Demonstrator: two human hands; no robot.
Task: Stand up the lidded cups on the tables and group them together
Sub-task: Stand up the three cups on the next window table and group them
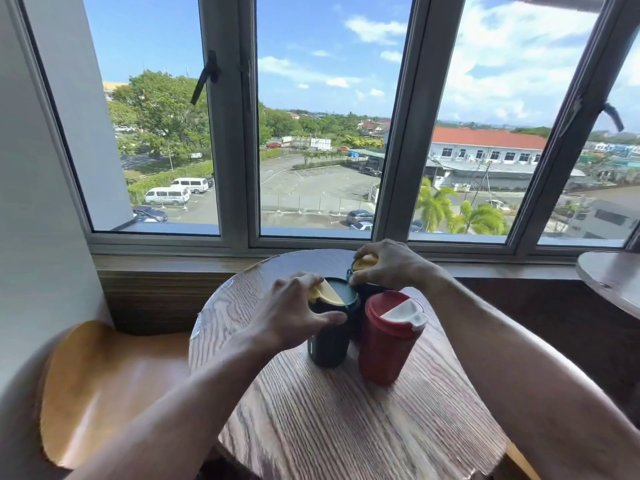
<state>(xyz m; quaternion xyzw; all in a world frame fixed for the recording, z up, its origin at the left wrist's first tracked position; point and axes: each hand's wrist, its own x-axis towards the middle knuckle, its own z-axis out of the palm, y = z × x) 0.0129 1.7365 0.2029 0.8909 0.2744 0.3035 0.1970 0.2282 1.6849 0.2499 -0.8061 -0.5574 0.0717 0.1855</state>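
Three lidded cups upright, bunched mid round table [311, 427]: near dark cup [329, 344] gripped at lid by left hand [294, 313], far dark cup [363, 289] by right hand [388, 265], red cup [384, 344] free beside; grouping step, next likely release, check second table [613, 278].

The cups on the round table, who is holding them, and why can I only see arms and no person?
The camera sits on the person's head and looks forward and down, so you see only their arms. No machine here, just two bare hands. On the round wooden table stand three lidded cups close together. The left hand has its fingers round the near dark cup, which has a yellow flap on its lid. The right hand grips the top of the far dark cup, mostly hidden behind. The red cup, with a white flap, stands by itself, untouched. Behind is a window over a car park.
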